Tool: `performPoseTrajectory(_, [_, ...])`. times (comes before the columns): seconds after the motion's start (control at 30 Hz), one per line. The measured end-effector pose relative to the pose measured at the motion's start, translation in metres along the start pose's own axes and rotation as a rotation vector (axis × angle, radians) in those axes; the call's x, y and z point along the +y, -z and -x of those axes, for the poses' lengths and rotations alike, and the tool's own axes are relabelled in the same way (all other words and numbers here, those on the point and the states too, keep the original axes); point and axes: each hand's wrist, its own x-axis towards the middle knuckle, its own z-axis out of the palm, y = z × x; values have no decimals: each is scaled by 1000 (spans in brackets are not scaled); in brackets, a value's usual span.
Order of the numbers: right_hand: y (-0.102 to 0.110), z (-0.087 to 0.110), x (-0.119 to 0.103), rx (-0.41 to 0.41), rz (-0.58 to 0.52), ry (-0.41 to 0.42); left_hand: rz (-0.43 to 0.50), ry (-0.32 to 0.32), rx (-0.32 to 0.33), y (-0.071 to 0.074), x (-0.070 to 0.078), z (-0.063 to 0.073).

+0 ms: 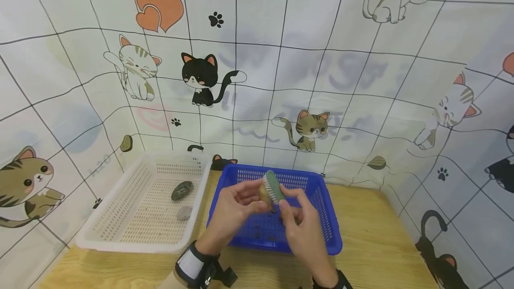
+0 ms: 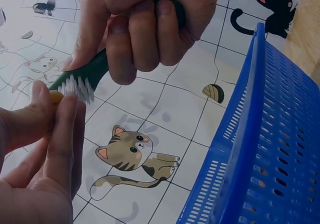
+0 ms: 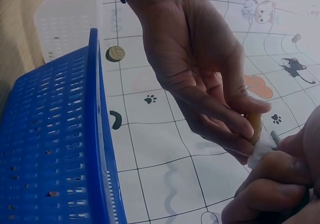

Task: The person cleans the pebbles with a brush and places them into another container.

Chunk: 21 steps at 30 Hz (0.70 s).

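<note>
Yellow-brown stone [image 1: 263,194] was above the blue basket [image 1: 333,218], pinched between thumb and fingers of your left hand [image 1: 240,202]; your right hand [image 1: 304,224] gripped the green brush [image 1: 274,186], bristles against it. White basket [image 1: 132,208], left, held a dark stone [image 1: 182,190].

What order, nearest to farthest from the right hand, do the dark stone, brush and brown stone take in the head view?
1. Brush, held in the right hand.
2. Brown stone, left of the brush, in the left hand.
3. Dark stone, farther left, in the white basket.
</note>
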Motion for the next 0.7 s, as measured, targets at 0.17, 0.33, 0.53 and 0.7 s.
performPoseTrajectory(0.17, [-1, 3, 0, -64, -18, 7, 72, -21, 60, 4, 2, -2])
performPoseTrajectory(0.33, [-4, 5, 0, -102, -26, 23, 58, -3, 89, 5, 0, -4])
performPoseTrajectory(0.53, [-4, 4, 2, -56, -8, 21, 0, 28, -6, 2, -5, -4])
performPoseTrajectory(0.7, [-2, 2, 1, -38, 9, -12, -9, 15, -39, 2, -7, -3])
